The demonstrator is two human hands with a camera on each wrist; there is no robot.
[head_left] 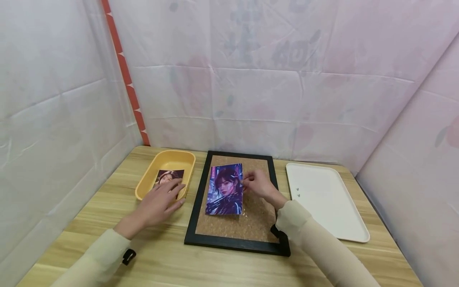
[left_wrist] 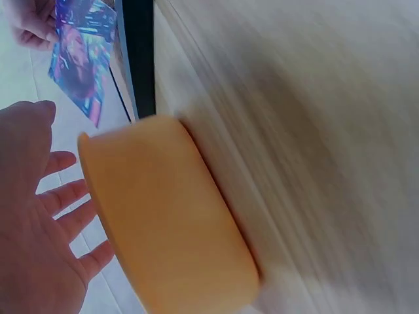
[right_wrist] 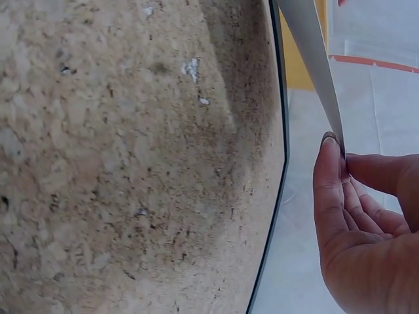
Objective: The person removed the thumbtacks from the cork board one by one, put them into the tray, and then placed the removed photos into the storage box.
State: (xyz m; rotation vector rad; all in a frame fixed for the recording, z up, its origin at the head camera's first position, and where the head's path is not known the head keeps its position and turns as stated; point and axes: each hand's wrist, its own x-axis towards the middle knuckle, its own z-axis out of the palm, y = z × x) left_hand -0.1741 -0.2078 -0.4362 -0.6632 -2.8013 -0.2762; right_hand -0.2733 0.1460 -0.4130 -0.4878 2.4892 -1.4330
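My right hand (head_left: 259,184) pinches the right edge of a purple and blue picture card (head_left: 224,189), printed with a dark-haired figure. In the right wrist view, thumb and fingers meet on the card's thin edge (right_wrist: 321,72). The card is held above a black-framed cork board (head_left: 256,223), a gap showing between them. My left hand (head_left: 159,203) hovers at the near side of a yellow tray (head_left: 175,157), its fingers spread and relaxed. Under those fingers a photo of a person (head_left: 173,174) lies in the tray, partly hidden. The left wrist view shows nothing held in the left palm (left_wrist: 39,248).
A white tray (head_left: 330,199) stands right of the board, with a couple of tiny metal pieces (head_left: 298,192) near its left edge. Everything sits on a wood-grain table (head_left: 157,255). Draped pale cloth (head_left: 251,95) rises behind and on both sides.
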